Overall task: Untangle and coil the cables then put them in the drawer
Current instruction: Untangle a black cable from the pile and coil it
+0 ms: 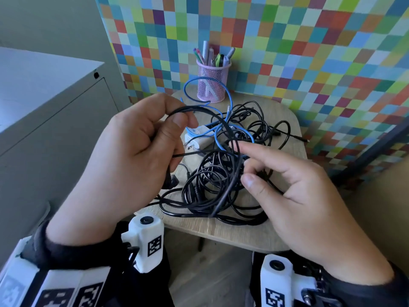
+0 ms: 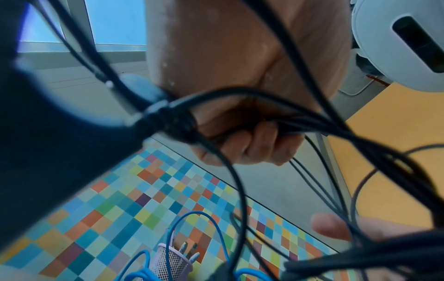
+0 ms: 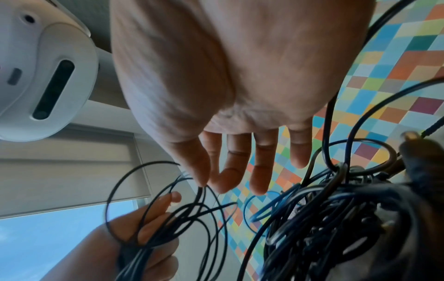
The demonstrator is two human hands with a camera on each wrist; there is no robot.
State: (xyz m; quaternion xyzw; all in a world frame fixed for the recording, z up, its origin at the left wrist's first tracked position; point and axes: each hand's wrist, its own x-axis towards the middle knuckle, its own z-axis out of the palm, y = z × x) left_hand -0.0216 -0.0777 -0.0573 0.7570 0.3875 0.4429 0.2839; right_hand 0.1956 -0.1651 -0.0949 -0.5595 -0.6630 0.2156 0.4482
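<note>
Checkered wall, 1 table (image 1: 261,234), 2 hands, cables (image 1: 221,180)

My right hand (image 3: 230,91) hangs with fingers (image 3: 260,167) straight and slightly spread, holding nothing. Below it, my left hand (image 3: 144,245) grips several loops of thin black cable (image 3: 168,214). A dense tangle of black cables (image 3: 336,218), blue cable (image 3: 261,211) threaded through, fills the lower right.
</note>
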